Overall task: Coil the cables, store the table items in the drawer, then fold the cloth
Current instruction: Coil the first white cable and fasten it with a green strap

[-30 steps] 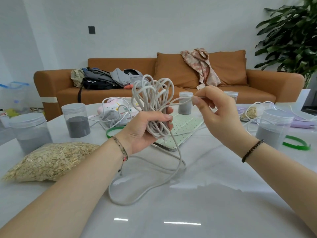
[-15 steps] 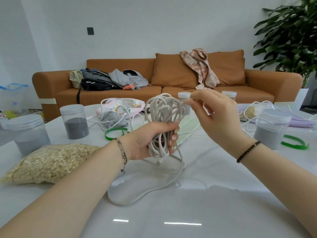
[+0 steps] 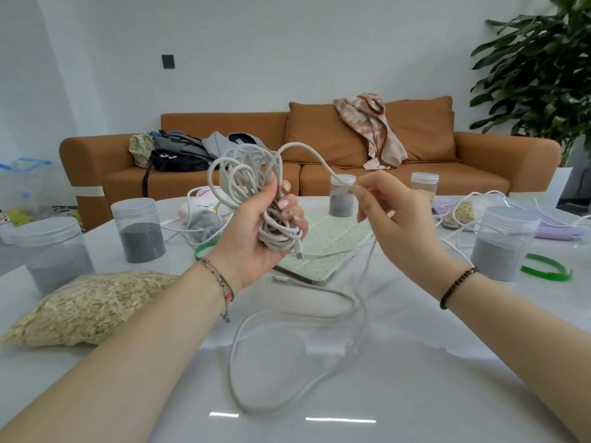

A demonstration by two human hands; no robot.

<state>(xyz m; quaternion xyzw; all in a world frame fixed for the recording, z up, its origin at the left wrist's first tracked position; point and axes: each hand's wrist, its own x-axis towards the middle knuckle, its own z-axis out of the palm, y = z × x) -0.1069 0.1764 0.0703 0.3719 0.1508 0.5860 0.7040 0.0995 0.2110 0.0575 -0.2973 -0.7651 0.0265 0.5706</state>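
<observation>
View: head camera, facing forward and down.
Left hand (image 3: 256, 233): raised above the table (image 3: 415, 394), palm up, fingers curled tight round a bundle of white cable (image 3: 246, 174); a plug end hangs below the fist.
Right hand (image 3: 395, 215): thumb and forefinger pinch the strand arching out of the bundle's top; other fingers loosely spread.
Cable slack: drops from the right hand and lies in one wide loop on the table.
Behind the hands: green dotted tablet case (image 3: 332, 243), flat.
Left edge: bag of oats (image 3: 86, 305), two jars of grey powder (image 3: 140, 230).

Bright, even daylight; ceiling-light glare streaks on glossy table (image 3: 415, 394); wide-angle edge distortion; slight softness.
</observation>
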